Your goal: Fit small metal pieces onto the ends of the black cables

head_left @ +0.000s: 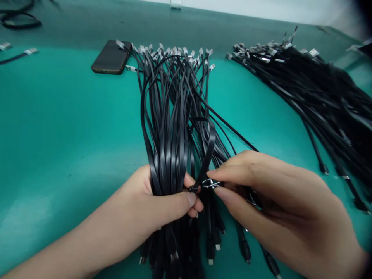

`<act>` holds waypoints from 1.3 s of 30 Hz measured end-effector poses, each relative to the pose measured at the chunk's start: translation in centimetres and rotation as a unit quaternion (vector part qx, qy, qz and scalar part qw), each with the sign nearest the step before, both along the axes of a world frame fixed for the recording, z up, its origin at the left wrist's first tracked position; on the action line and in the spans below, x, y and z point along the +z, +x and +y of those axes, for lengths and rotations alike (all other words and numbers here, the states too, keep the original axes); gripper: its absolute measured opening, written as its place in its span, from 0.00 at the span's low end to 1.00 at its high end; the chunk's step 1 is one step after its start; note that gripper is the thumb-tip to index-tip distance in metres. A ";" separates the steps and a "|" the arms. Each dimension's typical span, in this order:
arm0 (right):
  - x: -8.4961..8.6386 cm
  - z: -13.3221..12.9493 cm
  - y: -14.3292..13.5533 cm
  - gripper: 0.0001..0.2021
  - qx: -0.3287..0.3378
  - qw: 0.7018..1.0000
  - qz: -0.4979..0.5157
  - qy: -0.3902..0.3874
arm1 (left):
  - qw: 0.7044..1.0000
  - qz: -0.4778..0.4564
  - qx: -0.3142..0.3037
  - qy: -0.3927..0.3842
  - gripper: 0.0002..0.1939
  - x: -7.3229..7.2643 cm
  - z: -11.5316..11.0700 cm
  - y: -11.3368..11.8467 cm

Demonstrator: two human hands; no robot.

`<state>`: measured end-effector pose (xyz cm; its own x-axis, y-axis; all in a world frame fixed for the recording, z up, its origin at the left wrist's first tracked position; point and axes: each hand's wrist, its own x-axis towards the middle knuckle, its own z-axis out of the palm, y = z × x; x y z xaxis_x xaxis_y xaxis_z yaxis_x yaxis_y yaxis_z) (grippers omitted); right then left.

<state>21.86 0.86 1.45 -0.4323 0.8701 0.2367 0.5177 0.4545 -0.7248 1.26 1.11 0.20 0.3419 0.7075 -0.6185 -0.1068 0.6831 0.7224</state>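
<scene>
Lying inside the left grip (151, 212) are black cables (171, 155)

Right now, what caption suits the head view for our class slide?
Left hand grips bunched black cables while the right hand pinches shiny wire.

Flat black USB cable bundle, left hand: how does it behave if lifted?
Probably floppy: the flat black USB cable bundle bows and fans out above the left hand. Likely to snag, since strands cross and some stray toward the right hand, outside the left's grip. The USB-A plugs may swing, as their ends look untied.
</scene>
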 end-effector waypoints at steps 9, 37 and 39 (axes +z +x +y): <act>0.1 -0.2 -0.3 0.11 0.011 0.999 -0.006 0.050 | 1.000 0.001 -0.012 0.009 0.07 0.1 0.2 0.0; -0.5 -0.1 -0.4 0.11 -0.004 0.998 0.002 0.058 | 0.998 -0.032 0.058 0.001 0.04 -0.3 -0.6 0.5; -0.5 -0.1 -0.2 0.10 -0.008 0.998 -0.004 0.060 | 0.998 -0.033 0.053 -0.013 0.04 -0.3 -0.6 0.3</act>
